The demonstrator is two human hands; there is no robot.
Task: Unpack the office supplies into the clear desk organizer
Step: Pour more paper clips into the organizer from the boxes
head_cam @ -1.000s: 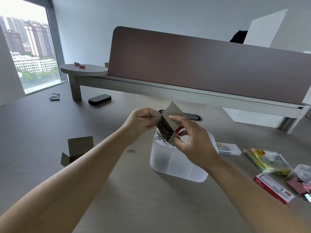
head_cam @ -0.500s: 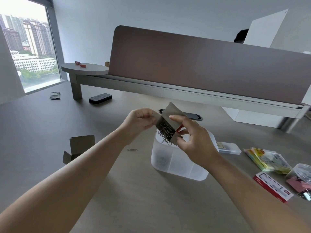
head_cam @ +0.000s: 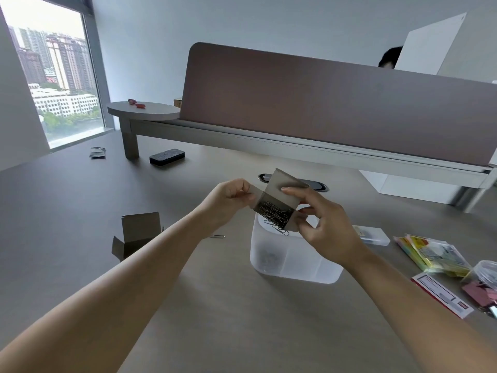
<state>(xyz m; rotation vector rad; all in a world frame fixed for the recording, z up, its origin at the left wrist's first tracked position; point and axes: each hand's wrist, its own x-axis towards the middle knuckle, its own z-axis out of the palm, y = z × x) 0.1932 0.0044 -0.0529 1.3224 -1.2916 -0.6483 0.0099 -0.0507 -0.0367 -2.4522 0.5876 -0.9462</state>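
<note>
Both hands hold a small grey cardboard box (head_cam: 279, 189) tilted over the clear desk organizer (head_cam: 293, 262). My left hand (head_cam: 228, 197) pinches the box's left flap. My right hand (head_cam: 320, 224) grips its right side and bottom. A tangle of metal paper clips (head_cam: 277, 216) hangs out of the box's open mouth, just above the organizer's rim. A few clips lie in the organizer's left compartment, seen through its frosted wall.
An empty open cardboard box (head_cam: 137, 235) and one loose paper clip (head_cam: 217, 236) lie left of the organizer. At right are a small clear case (head_cam: 372, 235), sticky-note packs (head_cam: 433, 254), a red-and-white card (head_cam: 441, 297) and a tub of binder clips (head_cam: 484, 286). A partition (head_cam: 322, 103) runs behind.
The box stays over the organizer, now tipped a little further, and more of the paper-clip tangle hangs out of its mouth. Both hands keep their grip.
</note>
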